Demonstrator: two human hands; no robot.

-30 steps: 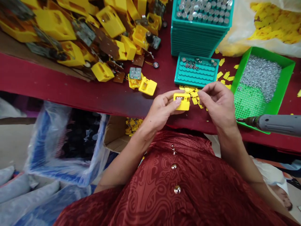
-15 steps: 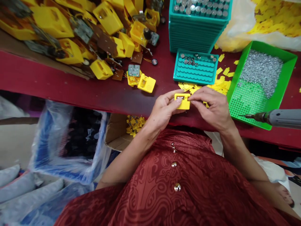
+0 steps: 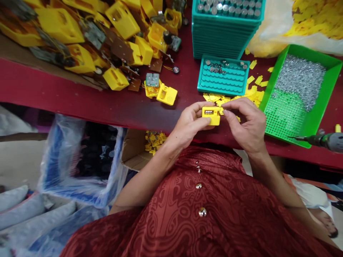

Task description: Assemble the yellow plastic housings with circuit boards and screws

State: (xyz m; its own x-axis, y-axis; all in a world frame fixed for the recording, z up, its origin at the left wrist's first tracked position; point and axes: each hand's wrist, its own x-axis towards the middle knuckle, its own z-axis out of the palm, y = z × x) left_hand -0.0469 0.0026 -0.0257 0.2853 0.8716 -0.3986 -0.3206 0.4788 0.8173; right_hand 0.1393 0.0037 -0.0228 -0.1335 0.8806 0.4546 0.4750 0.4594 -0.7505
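Note:
My left hand (image 3: 188, 124) grips a small yellow plastic housing (image 3: 214, 120) by its left side, thumb on top. Silver button cells (image 3: 208, 112) show in the opening of the housing. At its right edge, my right hand (image 3: 246, 123) pinches a small yellow plastic cover (image 3: 221, 110) between thumb and fingertips. Part of that cover is hidden by the fingers. Just beyond the hands lie loose yellow covers (image 3: 252, 95) in a heap. Behind them sits a teal tray (image 3: 222, 84) with several button cells at its far side.
A green basket (image 3: 305, 137) of small silver screws stands right, with a power screwdriver (image 3: 331, 141) hanging over its near edge. Stacked teal trays (image 3: 225, 39) rise behind. Yellow housings with wired parts (image 3: 122, 21) pile at left. A cardboard box (image 3: 134, 148) is below the table edge.
Both hands and the housing have shifted slightly right. The yellow cover now shows between my right fingertips, and the cells are plainer. The power screwdriver has swung right.

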